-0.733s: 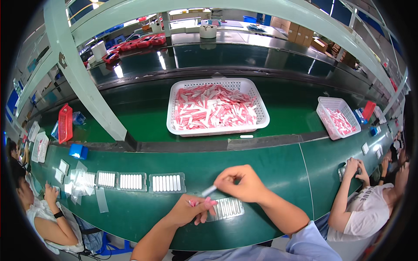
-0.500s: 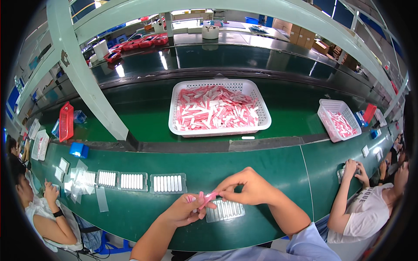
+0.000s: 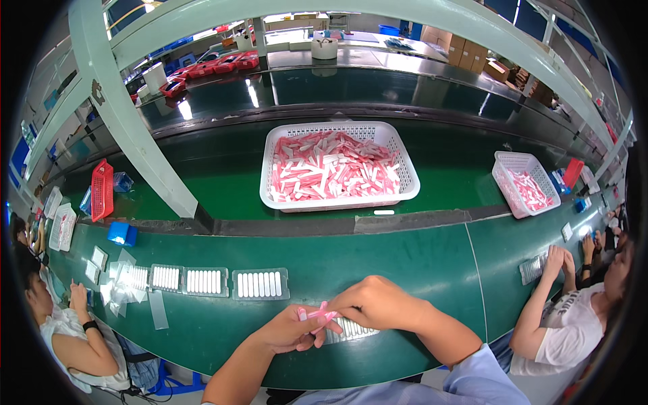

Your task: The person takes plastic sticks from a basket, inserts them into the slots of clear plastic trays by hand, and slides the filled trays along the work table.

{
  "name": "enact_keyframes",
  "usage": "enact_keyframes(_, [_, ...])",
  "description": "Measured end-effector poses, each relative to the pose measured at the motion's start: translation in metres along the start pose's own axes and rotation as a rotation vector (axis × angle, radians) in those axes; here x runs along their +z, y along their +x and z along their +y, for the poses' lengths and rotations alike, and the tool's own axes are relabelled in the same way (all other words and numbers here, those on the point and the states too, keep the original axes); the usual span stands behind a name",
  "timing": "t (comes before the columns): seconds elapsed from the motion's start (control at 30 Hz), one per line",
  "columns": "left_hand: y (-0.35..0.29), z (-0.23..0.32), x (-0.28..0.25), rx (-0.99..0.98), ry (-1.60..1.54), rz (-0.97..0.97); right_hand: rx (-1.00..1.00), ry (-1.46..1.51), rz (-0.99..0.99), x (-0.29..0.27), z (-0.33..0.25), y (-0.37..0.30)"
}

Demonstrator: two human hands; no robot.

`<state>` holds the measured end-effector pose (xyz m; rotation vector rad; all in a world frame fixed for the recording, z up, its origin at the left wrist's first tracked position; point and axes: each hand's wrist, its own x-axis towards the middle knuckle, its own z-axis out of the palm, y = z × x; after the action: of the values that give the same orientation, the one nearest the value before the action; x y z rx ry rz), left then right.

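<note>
Above the near edge of the green table, my left hand (image 3: pixel 295 329) is closed around small pink-and-white strips (image 3: pixel 321 312). My right hand (image 3: pixel 376 302) pinches the pink end of a strip, its fingertips meeting those of the left; some fingers are hidden. Under the right hand lies a clear plastic tray (image 3: pixel 355 329) with long slots, partly covered by both hands. To the left, a similar tray (image 3: pixel 261 284) holds several white sticks in a row, with more filled trays (image 3: pixel 206 281) beyond it.
A white basket (image 3: pixel 268 189) heaped with pink-and-white strips stands ahead on the green belt. One white stick (image 3: pixel 384 212) lies before it. A pale metal post (image 3: pixel 135 128) rises at left. Co-workers sit at left (image 3: pixel 81 337) and right (image 3: pixel 560 324). A smaller basket (image 3: pixel 506 177) stands right.
My right hand has come down and closer to the left, now covering more of the slotted tray. The pink strip, stretched between the hands before, now shows bunched at the left fingertips.
</note>
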<state>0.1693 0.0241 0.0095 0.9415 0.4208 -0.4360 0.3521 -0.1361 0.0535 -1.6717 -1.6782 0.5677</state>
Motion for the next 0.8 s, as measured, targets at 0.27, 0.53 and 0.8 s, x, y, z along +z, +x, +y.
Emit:
enact_keyframes(0.27, [0.001,-0.001,-0.004,0.045,0.006,-0.007,0.019,-0.027,-0.047,-0.003,-0.002,0.004])
enact_keyframes(0.53, [-0.001,-0.001,0.001,0.070,0.036,-0.041,0.027,0.064,-0.153,-0.010,-0.004,0.005])
enact_keyframes(0.8, [-0.012,-0.004,0.015,0.107,0.131,-0.114,0.096,0.209,-0.187,-0.028,-0.013,-0.004])
